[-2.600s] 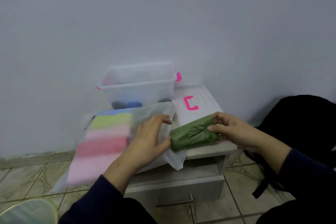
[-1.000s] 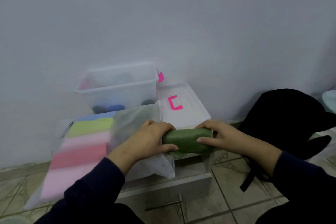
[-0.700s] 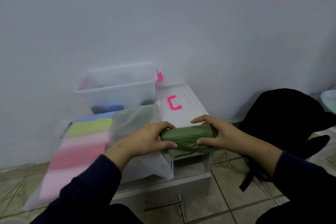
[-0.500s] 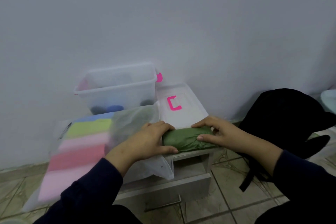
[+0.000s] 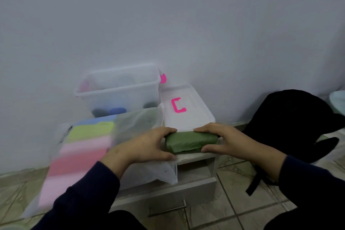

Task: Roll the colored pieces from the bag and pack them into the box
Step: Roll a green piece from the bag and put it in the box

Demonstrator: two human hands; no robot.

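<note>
**Green piece held at both ends, box behind and to the left**

Green fabric, one piece [image 5: 191, 141], was seen rolled into a short bundle on the near edge of a low cabinet [image 5: 196, 158]. Its long axis ran left to right, directly between the two hands. The left hand [image 5: 143, 147] was curled round the left end, fingers over the top and thumb along the near side; the right hand [image 5: 225, 141] was closed on the right end in the same way. Both were grasping the roll, and neither was clearly nearer to it.

The clear box [image 5: 119, 89], one in number, stood open at the far left of the cabinet top, against the wall. From the roll it lay farther off and to the left, so the left hand was judged the nearer to it. At least two dark or blue rolls [image 5: 115, 111] could be made out through its wall; a third shape was too dim to name. One lid [image 5: 186, 115] with a pink handle lay just beyond the roll.

One translucent bag [image 5: 89, 147] lay left of the hands, partly under the left wrist, with five coloured bands showing inside it: blue, yellow-green, pale pink, red-pink and pink. One black bag [image 5: 295, 123] sat on the floor at the right.
</note>
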